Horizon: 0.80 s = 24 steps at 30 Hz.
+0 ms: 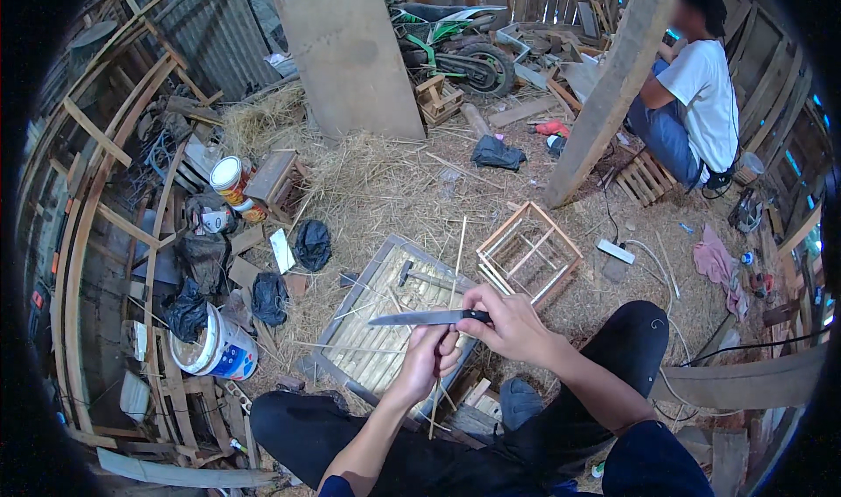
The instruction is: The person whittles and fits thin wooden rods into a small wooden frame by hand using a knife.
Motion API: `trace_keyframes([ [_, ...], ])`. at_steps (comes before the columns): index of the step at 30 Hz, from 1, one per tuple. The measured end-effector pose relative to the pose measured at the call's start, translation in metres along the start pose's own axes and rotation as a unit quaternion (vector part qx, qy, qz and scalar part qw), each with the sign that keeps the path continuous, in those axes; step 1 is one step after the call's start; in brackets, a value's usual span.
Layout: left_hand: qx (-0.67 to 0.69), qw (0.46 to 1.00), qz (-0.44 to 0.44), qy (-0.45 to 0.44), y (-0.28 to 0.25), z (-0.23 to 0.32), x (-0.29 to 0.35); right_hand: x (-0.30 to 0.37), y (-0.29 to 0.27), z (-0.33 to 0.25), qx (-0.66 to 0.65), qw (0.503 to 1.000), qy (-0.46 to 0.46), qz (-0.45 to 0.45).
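Observation:
My right hand (512, 323) is closed round the black handle of a knife (410, 318), its blade pointing left. Just below the blade, my left hand (427, 361) has its fingers curled round a thin wooden strip (460, 256). That strip stands nearly lengthwise before me, running above and below the fist. The blade crosses close over the left thumb; whether it touches the strip I cannot tell. Under both hands lies a low slatted table (357, 348) with a dark border. A hammer (406, 273) and several loose thin strips rest on it.
A small open wooden frame (529, 253) stands right of the table, near a white power strip (616, 251) with a cable. At left is a white bucket (229, 348). A slanting post (613, 89) rises before a seated person (701, 102). Straw litters the floor.

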<state>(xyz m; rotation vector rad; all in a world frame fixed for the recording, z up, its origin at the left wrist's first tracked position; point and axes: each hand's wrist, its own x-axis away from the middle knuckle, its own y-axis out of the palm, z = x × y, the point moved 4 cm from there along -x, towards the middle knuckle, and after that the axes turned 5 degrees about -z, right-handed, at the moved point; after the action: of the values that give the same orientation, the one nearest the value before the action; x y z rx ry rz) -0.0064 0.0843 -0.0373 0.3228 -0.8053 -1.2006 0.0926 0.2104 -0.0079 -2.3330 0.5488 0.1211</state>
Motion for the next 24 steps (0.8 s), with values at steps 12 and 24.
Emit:
trace_keyframes([
  [12,0.085,0.988,-0.114,-0.059,0.009,-0.017,0.016,0.014,-0.035,0.021,-0.047,0.997,-0.057,-0.006],
  [24,-0.007,0.993,-0.102,-0.058,0.028,-0.024,0.010,-0.001,-0.122,0.092,-0.055,0.915,0.172,0.360],
])
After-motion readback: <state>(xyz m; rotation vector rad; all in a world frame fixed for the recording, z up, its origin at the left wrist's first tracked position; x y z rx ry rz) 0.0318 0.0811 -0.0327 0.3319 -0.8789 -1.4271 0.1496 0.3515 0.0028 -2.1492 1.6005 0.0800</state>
